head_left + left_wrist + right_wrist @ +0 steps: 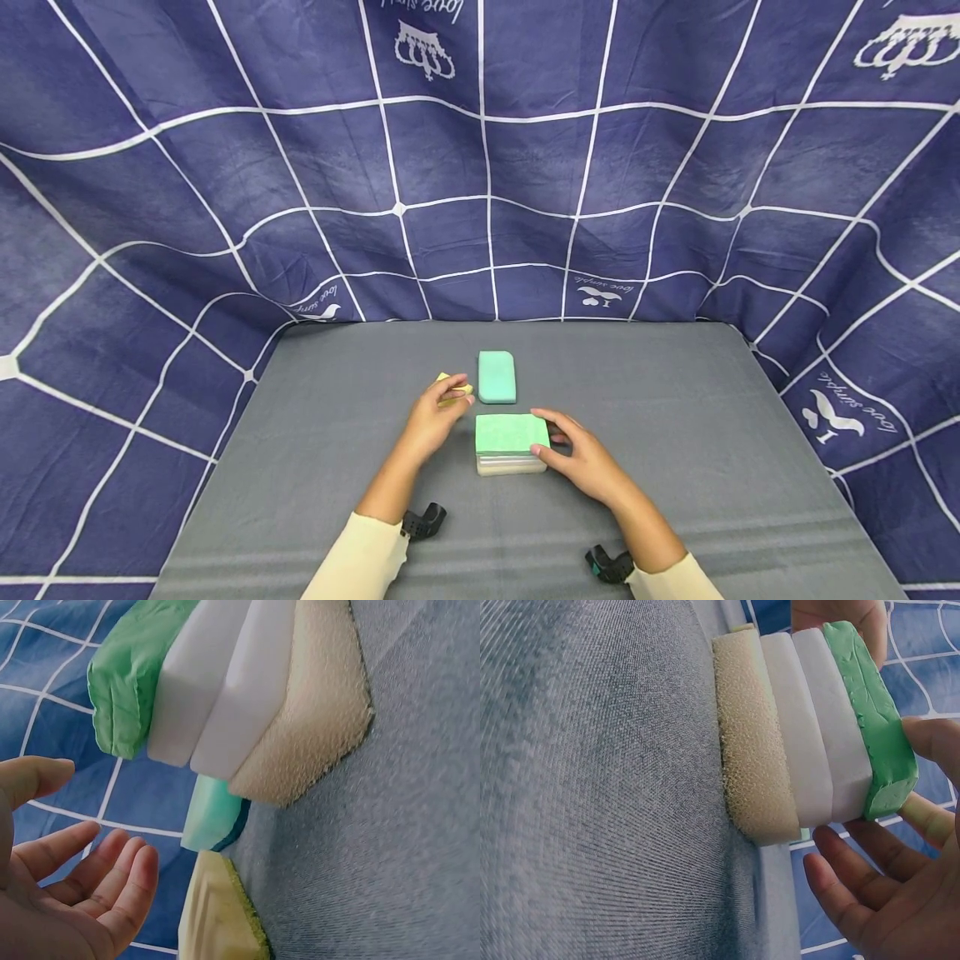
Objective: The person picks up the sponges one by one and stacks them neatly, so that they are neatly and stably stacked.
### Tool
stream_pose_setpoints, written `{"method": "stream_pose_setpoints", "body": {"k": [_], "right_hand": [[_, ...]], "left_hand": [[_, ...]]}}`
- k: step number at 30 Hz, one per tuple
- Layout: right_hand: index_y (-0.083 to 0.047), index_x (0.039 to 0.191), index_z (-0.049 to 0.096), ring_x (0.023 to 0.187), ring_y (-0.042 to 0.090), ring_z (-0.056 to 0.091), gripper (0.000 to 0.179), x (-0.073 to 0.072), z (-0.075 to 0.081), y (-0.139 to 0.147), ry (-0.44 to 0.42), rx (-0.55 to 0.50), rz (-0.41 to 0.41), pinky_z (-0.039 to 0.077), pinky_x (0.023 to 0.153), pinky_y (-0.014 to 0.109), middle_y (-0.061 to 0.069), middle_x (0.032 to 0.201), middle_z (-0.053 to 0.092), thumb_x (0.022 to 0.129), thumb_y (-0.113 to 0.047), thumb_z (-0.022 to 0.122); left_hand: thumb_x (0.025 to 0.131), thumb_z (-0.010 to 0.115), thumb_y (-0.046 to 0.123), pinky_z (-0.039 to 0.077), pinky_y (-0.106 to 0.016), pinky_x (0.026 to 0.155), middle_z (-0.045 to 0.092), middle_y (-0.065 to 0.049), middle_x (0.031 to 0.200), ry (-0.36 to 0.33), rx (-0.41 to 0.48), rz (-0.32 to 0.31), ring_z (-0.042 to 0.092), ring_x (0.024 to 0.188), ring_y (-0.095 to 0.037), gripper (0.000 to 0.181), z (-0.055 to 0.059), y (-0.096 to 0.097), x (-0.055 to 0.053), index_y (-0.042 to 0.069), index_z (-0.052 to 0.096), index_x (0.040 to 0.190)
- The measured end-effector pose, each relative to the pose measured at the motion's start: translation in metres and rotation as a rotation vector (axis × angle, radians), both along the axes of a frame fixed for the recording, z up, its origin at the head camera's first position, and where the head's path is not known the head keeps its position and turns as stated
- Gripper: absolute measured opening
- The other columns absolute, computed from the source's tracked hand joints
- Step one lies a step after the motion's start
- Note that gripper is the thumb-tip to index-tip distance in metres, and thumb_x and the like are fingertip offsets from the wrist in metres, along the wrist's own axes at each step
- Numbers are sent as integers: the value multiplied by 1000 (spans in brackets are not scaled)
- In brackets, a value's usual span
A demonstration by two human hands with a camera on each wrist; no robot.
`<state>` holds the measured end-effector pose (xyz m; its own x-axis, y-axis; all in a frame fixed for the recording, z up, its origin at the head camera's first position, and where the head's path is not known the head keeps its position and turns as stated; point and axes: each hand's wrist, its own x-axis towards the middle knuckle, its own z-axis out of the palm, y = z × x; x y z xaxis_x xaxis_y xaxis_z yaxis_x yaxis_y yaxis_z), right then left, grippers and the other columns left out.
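A stack stands on the grey table: a beige porous sponge (322, 705) at the bottom, two smooth white blocks (799, 727) above it, and a creased green block (512, 433) on top. At the stack's right end, my right hand (588, 462) holds the green block between thumb and index finger, the other fingers spread beside the white blocks. To the stack's back left, my left hand (438, 414) is over a yellow sponge (217, 915) with a rough green underside. Its fingers are relaxed and apart, with nothing between them in the left wrist view.
Behind the stack lies a teal sponge (497, 377) with a dark underside. The grey cloth-covered table (337, 467) is bordered by a blue curtain (525, 167) with white lines at the back and sides. Black wrist cameras (424, 521) sit on both wrists.
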<state>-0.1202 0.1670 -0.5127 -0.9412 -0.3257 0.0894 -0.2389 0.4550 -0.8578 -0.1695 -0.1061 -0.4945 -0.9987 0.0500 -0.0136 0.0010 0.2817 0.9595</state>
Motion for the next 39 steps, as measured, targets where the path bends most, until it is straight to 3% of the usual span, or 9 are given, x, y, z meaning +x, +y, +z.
{"method": "stream_pose_setpoints", "body": {"k": [6,13,21,30,39], "right_hand": [[-20,147,53,128,24,59,60,0,0,0,2,-2,4,50,105,44,1,146,56,93,-39,72],[-26,146,52,127,24,58,58,0,1,0,-2,-7,7,50,105,46,1,146,56,94,-39,72],[-23,147,52,129,24,58,59,1,1,0,-8,-15,7,50,105,46,1,147,55,94,-38,72],[-26,146,52,128,24,58,56,0,-2,1,3,-27,9,50,104,47,1,146,56,94,-35,72],[-29,146,51,127,24,60,57,0,-1,0,-5,-33,17,51,103,45,2,144,57,94,-37,72]], "left_hand": [[94,68,14,52,-34,95,64,-19,135,-4,9,-11,65,120,-30,45,-4,-1,-11,6,61,138],[95,67,14,50,-23,90,64,-20,136,-55,67,-23,64,122,-30,47,-10,-5,-22,2,58,140],[95,68,19,52,-31,94,62,-19,138,-93,72,-37,63,124,-30,51,-13,-5,-30,3,56,142],[94,69,19,51,-40,105,68,-18,130,-115,73,-49,64,123,-31,53,-20,1,-42,-1,55,142],[93,69,15,52,-38,102,67,-20,128,-135,60,-49,65,121,-31,51,-23,6,-51,-3,56,140]]}}
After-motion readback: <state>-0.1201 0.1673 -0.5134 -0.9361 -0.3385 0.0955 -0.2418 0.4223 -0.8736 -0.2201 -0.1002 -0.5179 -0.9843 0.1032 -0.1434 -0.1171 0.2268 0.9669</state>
